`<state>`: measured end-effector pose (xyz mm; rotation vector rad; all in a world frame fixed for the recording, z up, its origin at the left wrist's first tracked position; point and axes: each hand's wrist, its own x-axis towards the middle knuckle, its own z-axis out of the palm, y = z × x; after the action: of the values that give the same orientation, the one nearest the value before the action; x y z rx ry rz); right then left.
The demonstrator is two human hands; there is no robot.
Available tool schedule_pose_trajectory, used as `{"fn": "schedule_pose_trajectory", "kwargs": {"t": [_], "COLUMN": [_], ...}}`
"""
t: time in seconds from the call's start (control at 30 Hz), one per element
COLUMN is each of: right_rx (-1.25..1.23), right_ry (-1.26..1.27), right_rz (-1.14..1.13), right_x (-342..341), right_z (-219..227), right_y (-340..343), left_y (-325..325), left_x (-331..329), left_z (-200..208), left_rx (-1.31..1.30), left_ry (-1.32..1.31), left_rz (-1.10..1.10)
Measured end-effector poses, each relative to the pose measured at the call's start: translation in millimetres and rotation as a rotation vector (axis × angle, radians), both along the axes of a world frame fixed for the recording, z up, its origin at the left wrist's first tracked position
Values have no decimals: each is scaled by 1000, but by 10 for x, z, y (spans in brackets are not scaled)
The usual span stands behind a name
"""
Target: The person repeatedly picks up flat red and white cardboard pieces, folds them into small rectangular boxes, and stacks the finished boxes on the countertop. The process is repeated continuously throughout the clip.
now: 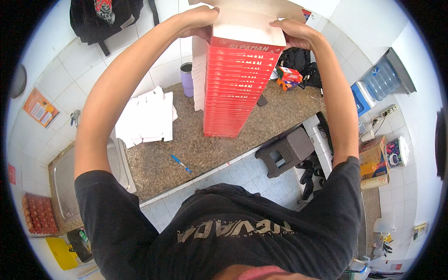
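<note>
A tall stack of red cardboard boxes [228, 100] stands upright on the speckled stone counter [196, 135]. On top is an open red box [246, 29], its pale inside showing and its flap raised at the far side. My left hand [201, 21] grips this top box at its left edge, thumb over the rim. At the right edge my right hand [297, 33] holds the same box, thumb on the rim. Most fingers of both hands are hidden behind the cardboard. White flaps [199, 74] hang out along the stack's left side.
Left of the stack lie flat white cardboard pieces [144, 116], a purple tumbler [186, 80] and a blue pen [181, 164]. A metal sink [70, 186] is farther left. Behind my right arm are red packets [289, 74] and black bags. A brown step stool [287, 151] stands below the counter.
</note>
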<state>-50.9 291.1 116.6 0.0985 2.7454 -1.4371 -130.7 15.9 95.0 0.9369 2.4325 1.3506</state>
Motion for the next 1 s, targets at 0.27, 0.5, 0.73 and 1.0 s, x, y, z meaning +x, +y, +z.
{"fn": "schedule_pose_trajectory", "kwargs": {"t": [0.27, 0.5, 0.73, 1.0], "right_rx": [326, 663, 902, 893], "right_ry": [-1, -54, -316, -603], "right_rz": [-41, -182, -190, -174], "right_x": [-223, -417, -388, -417], "right_z": [-59, -135, 36, 16], "right_y": [102, 66, -60, -51], "left_y": [60, 102, 196, 271], "left_x": [13, -142, -588, -417], "left_z": [190, 138, 63, 159], "left_rx": [-53, -130, -249, -362], "left_ry": [-183, -162, -214, -237], "left_rz": [-110, -110, -232, -214]}}
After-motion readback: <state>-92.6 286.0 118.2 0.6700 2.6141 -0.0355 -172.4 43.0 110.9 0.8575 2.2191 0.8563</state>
